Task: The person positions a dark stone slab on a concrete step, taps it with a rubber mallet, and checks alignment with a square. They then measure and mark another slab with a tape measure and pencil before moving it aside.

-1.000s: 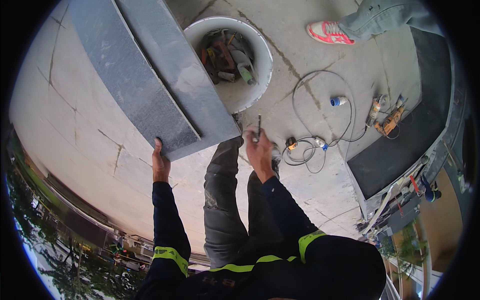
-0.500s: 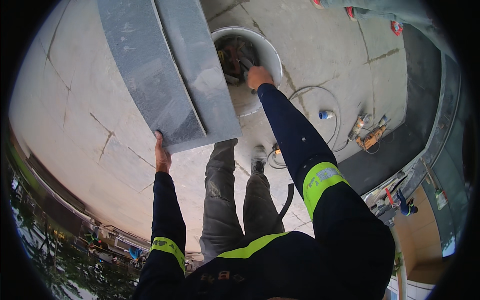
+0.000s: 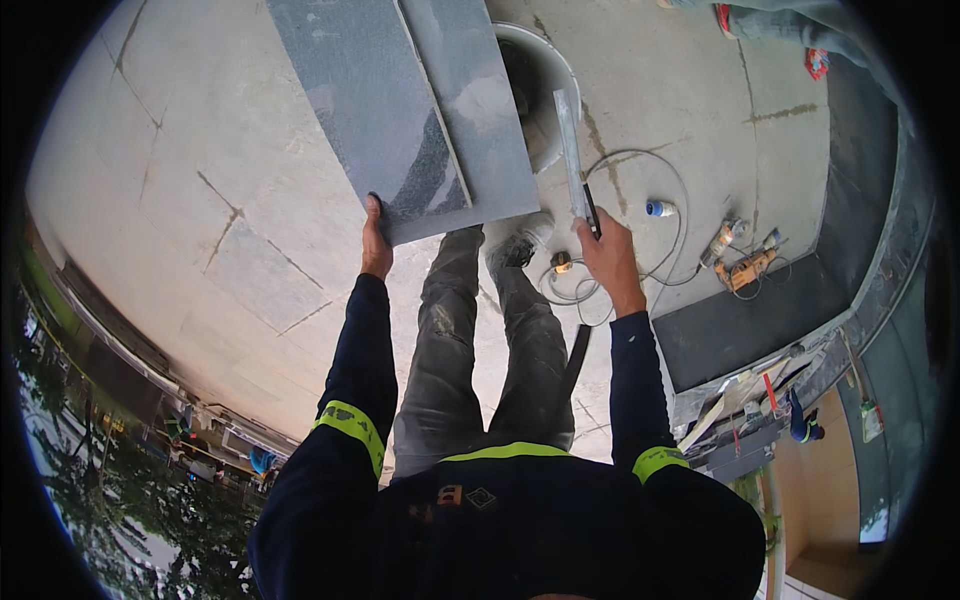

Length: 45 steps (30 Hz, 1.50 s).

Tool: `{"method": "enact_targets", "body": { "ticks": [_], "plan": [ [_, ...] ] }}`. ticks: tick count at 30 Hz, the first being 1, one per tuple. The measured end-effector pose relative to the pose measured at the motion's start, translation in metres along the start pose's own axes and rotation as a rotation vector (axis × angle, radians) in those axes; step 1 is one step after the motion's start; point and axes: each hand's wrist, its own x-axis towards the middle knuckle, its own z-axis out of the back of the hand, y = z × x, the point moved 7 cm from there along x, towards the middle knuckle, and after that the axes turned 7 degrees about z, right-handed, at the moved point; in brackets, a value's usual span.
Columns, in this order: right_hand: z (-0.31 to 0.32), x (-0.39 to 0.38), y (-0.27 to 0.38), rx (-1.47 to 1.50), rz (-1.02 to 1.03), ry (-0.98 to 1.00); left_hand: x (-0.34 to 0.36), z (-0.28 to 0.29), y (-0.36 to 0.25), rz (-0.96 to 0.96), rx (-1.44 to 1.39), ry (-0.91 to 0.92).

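Two long grey stone slabs lie overlapped at the upper middle; a narrower upper slab (image 3: 360, 110) rests on a wider lower slab (image 3: 490, 120). My left hand (image 3: 376, 240) grips the lower slab at its near left corner, thumb on top and fingers hidden beneath. My right hand (image 3: 610, 258) is closed around the near end of a long, flat metal straightedge (image 3: 570, 140), which points away from me. A thin black stick (image 3: 592, 208) sits alongside it in the same grip. Beyond the straightedge stands a round white bucket (image 3: 562, 72), partly covered by the slabs.
A cable (image 3: 686, 215) with a blue plug (image 3: 660, 208) loops on the concrete floor at right. Farther right lie an orange power tool (image 3: 748, 270) and an angle grinder (image 3: 722, 240). Another person's legs (image 3: 785, 28) show at the upper right. A dark strip (image 3: 740, 325) borders the floor.
My right hand has come out of the bucket toward me, bringing the metal straightedge with it. My left hand keeps its hold on the slab; the view has shifted.
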Motion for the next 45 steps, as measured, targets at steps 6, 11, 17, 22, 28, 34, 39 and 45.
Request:
{"method": "enact_targets", "body": {
  "ticks": [6, 11, 17, 22, 28, 34, 39, 45],
  "plan": [
    [-0.001, -0.077, -0.029, -0.053, -0.011, -0.203, -0.011, -0.08, 0.03, 0.062, -0.097, 0.07],
    [-0.005, -0.125, -0.031, 0.01, -0.046, -0.294, -0.027, -0.114, 0.053, 0.122, -0.095, 0.102],
    [-0.019, -0.152, -0.016, 0.057, -0.035, -0.282, -0.033, -0.096, 0.059, 0.255, 0.138, 0.02],
    [-0.016, -0.19, 0.009, 0.193, -0.029, -0.255, -0.122, -0.097, 0.029, -0.021, 0.549, -0.113],
    [0.009, -0.268, 0.076, 0.121, 0.18, -0.182, -0.307, -0.185, 0.043, 0.182, 0.271, 0.475],
    [0.057, -0.34, 0.124, 0.103, 0.316, -0.248, -0.406, -0.23, 0.007, -0.116, 0.149, 0.564],
    [0.269, -0.313, 0.269, 0.193, 0.513, -0.603, -0.48, -0.178, -0.056, -0.401, 0.086, 0.303],
    [0.602, -0.258, 0.522, -0.068, 1.031, -1.069, -0.544, -0.106, -0.121, -0.572, 0.381, 0.232]
  ]
}}
